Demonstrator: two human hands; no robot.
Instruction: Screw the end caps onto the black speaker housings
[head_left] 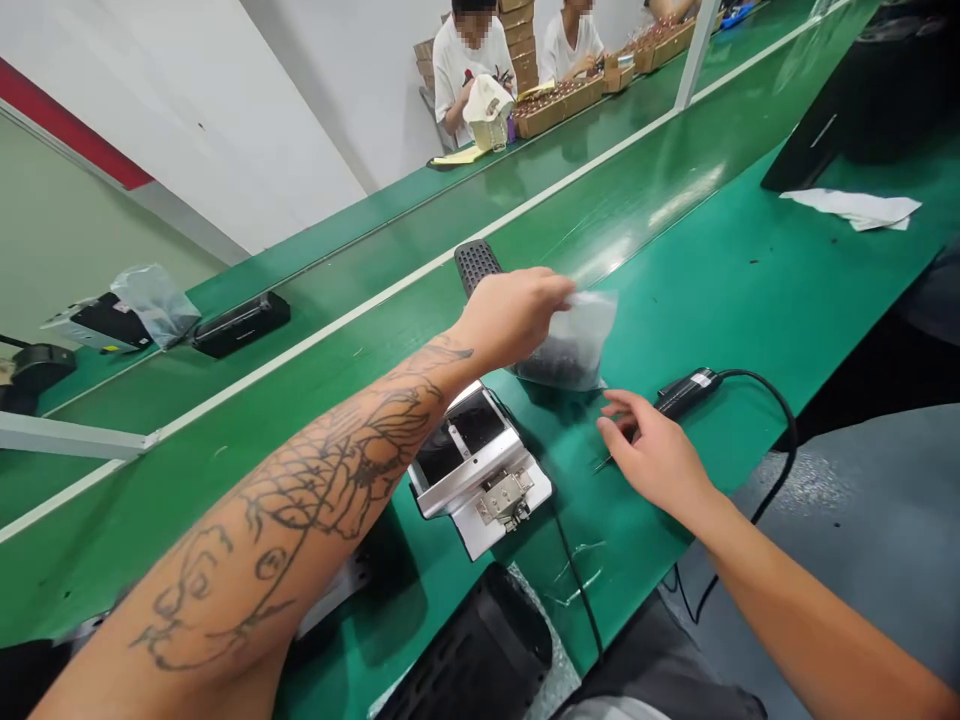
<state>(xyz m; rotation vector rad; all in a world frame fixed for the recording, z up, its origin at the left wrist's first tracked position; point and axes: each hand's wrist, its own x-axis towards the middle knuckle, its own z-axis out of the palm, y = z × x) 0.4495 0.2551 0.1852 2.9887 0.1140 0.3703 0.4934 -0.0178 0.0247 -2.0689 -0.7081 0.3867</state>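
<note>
My left hand reaches across the bench with its fingers closed on the upper edge of a clear plastic bag. Dark small contents lie in the lower part of the bag; their kind is hard to make out. Just right of the bag, my right hand hovers with thumb and fingers apart and nothing visible between them. An electric screwdriver lies behind that hand, its thin bit pointing left. Below my left wrist sits a metal fixture with a toggle-like clamp. A black perforated housing is partly hidden behind my left hand.
A black speaker-like housing rests at the near bench edge. The screwdriver's black cord loops over the right edge. White paper lies at the far right. Beyond the white rail, a black box stands left, and co-workers sit opposite.
</note>
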